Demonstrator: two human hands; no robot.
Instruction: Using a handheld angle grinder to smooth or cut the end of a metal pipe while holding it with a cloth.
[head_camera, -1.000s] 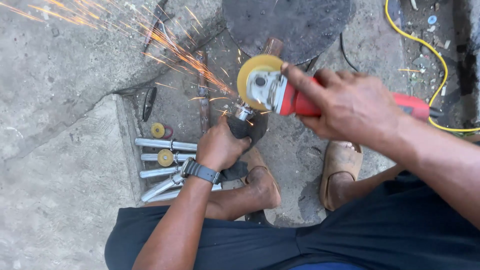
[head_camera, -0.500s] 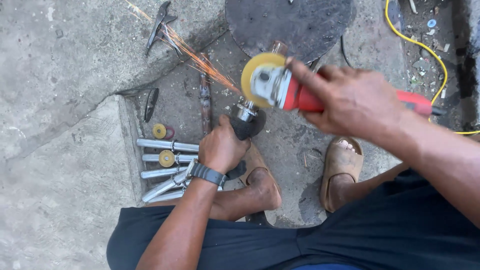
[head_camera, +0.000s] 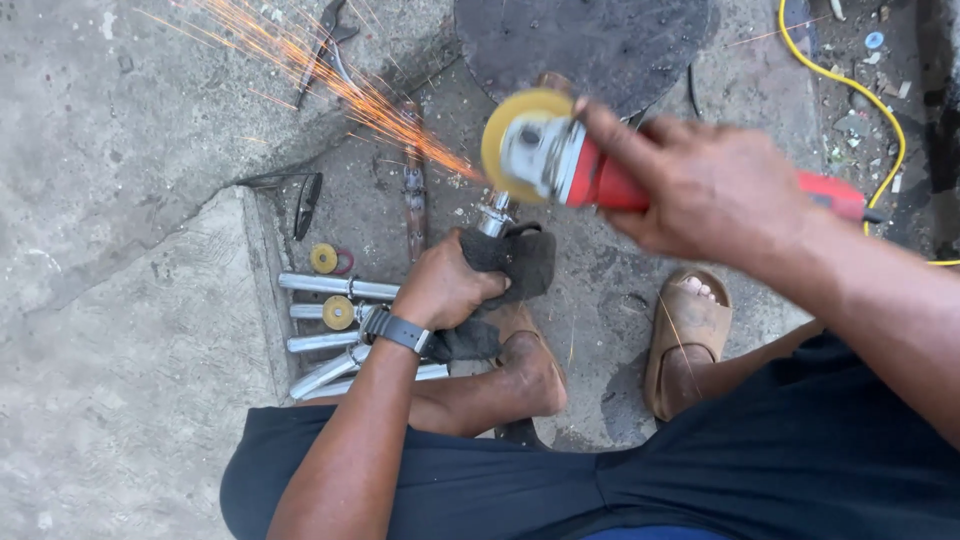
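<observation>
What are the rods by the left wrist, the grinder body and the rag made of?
Rods: likely bright steel or chrome; silvery with sharp highlights. Grinder body, in the right hand: looks like red moulded plastic with a silvery metal head. Rag, in the left hand: dark soft cloth; it folds and sags.

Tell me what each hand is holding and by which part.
Right hand grips the red grinder around its body, behind the disc. Left hand holds a metal piece through a dark cloth, below its exposed tip.

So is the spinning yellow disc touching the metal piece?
Touching. In the head view the yellow disc meets the metal piece wrapped in the cloth, and sparks shoot off.
</observation>
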